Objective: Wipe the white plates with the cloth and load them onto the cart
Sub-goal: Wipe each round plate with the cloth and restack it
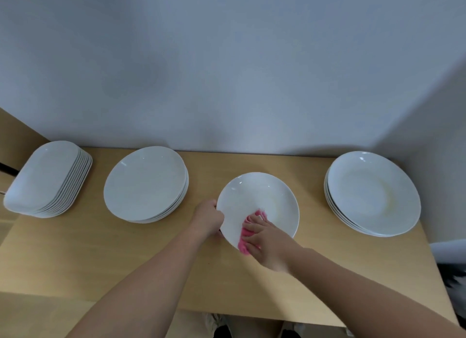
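My right hand [267,247] presses the pink cloth [243,245] flat-fingered into the near side of the white plate [272,199] on the table [126,257] — my left hand [208,218] grips its left rim, I judge to stop it sliding

gripped plate [267,199]: 1. pink cloth [242,247]: 1. round stacks: 2, namely left stack [145,184] and right stack [373,194] of the grip. oblong stack [48,179]: 1, far left.

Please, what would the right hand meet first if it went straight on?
Probably the far-left rim of the plate: the right hand, pressing the pink cloth, points up-left across it; depth is unclear.
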{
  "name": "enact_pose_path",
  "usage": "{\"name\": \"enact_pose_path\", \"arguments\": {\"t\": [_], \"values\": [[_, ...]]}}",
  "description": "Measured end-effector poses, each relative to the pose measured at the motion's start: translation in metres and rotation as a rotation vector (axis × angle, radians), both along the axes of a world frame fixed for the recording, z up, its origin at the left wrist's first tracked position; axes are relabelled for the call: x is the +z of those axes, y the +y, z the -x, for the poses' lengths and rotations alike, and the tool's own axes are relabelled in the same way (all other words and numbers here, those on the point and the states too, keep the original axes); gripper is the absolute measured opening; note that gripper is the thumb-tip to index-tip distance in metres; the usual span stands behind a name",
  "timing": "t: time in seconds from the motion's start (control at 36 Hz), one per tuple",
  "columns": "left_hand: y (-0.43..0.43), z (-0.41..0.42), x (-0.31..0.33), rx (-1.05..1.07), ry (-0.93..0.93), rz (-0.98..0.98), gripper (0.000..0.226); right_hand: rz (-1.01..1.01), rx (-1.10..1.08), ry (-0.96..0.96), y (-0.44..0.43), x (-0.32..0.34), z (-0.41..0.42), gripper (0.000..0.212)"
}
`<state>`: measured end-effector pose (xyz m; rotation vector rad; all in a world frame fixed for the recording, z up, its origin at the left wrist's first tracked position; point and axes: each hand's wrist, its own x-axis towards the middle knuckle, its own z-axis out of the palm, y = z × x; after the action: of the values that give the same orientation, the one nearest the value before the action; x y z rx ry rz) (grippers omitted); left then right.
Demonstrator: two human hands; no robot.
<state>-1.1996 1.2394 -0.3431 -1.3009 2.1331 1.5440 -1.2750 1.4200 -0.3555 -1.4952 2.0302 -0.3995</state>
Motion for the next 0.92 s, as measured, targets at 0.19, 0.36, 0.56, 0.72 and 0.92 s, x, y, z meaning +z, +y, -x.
{"name": "enact_pose_path", "arguments": {"t": [0.19, 0.36, 0.56, 0.72, 0.92], "values": [[0.006, 0.0, 0.009, -0.028, -0.029, -0.015, 0.034, -0.221, 0.121, 0.111, 0.019, 0.025, 0.027, 0.031], [0.006, -0.001, 0.012, -0.069, -0.046, -0.014, 0.03, -0.277, -0.131, 0.182, 0.001, 0.021, 0.0, 0.044], [0.006, 0.001, 0.01, -0.091, -0.045, 0.009, 0.037, -0.401, -0.007, 0.229, 0.011, 0.01, 0.017, 0.044], [0.004, 0.0, 0.009, -0.064, -0.029, -0.04, 0.034, -0.427, 0.018, 0.407, 0.012, 0.008, 0.051, 0.061], [0.001, 0.002, 0.006, -0.042, -0.008, -0.071, 0.033, -0.319, 0.09, 0.506, -0.005, -0.001, 0.079, 0.054]]}}
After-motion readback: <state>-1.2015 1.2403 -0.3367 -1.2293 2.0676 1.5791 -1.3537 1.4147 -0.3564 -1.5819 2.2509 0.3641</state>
